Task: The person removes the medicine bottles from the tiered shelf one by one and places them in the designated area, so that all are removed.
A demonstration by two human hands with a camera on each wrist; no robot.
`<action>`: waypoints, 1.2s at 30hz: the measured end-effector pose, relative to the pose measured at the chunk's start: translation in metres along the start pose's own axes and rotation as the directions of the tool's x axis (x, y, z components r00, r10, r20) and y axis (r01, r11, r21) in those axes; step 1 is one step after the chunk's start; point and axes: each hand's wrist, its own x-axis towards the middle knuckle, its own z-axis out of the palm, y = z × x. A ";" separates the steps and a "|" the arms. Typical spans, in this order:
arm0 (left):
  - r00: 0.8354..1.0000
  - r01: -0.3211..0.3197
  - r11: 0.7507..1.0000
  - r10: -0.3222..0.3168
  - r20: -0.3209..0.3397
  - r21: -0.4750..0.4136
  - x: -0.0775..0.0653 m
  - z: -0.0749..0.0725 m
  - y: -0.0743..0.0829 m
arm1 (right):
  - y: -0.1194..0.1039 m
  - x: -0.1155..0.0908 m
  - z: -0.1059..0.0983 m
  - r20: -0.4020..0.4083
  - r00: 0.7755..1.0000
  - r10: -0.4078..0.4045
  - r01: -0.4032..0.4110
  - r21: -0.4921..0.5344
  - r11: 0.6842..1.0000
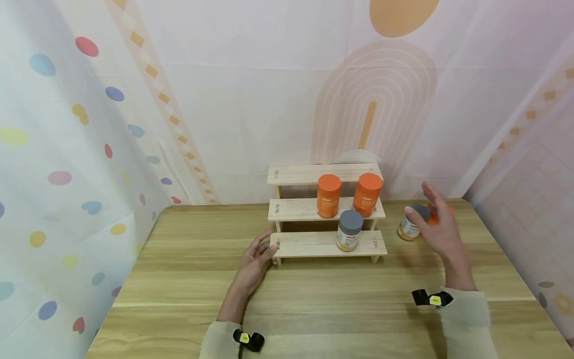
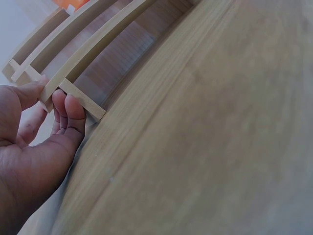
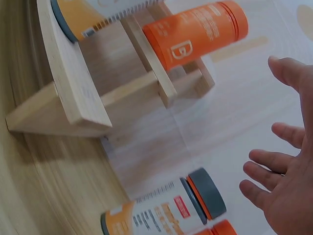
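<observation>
A three-step wooden shelf (image 1: 309, 244) stands on the table. My left hand (image 1: 255, 264) grips the left end of its lowest step; in the left wrist view, fingertips (image 2: 73, 105) curl under that board. My right hand (image 1: 441, 229) is raised at the right with fingers spread, holding nothing. Close by it stands a grey-lidded white and yellow jar (image 1: 409, 229), partly hidden by the hand in the head view. Behind that jar is an orange one (image 1: 433, 215), mostly covered. Another grey-lidded jar (image 1: 349, 232) sits on the lowest step. The middle step holds two orange jars, a left one (image 1: 329, 199) and a right one (image 1: 367, 197).
The wood-grain table (image 1: 314, 304) reaches back to a patterned curtain (image 1: 251, 109). A dotted curtain (image 1: 89, 164) hangs along the left side. The shelf's top step (image 1: 305, 173) is close to the back curtain.
</observation>
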 end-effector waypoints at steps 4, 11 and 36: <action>1.000 0.009 1.000 -0.009 -0.013 -0.011 0.000 0.001 0.001 | -0.004 0.000 0.008 0.008 0.999 -0.045 0.045 0.015 0.999; 1.000 0.010 1.000 -0.011 -0.008 -0.012 -0.001 0.001 0.000 | -0.010 -0.001 0.018 0.024 0.997 -0.067 0.064 0.101 0.993; 1.000 0.005 0.999 -0.006 -0.027 -0.031 -0.002 0.001 0.001 | -0.044 0.022 0.056 0.141 0.988 -0.064 0.039 0.176 0.984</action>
